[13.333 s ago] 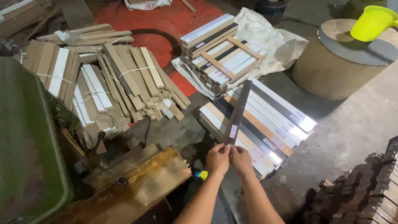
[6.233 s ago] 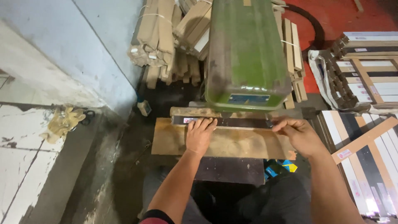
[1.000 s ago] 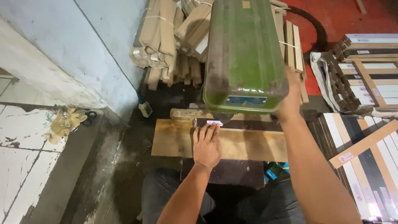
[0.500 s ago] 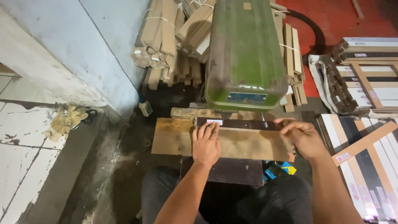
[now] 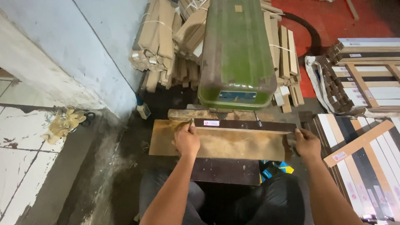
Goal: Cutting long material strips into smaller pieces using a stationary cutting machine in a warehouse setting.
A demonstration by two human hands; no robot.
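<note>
Dark strip [image 5: 246, 125] lay flat on the worn wooden bench [image 5: 225, 146] under the green machine [image 5: 236, 50], looking thin, stiff and light, best pinched at its ends. Left hand [image 5: 187, 139] pressed curled fingers on one end; right hand [image 5: 307, 143] gripped the other, whose tip was hidden.

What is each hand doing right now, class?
Left hand: closed, fingers pinching the left end of the dark strip on the wooden board.
Right hand: closed, gripping the strip's right end.
</note>
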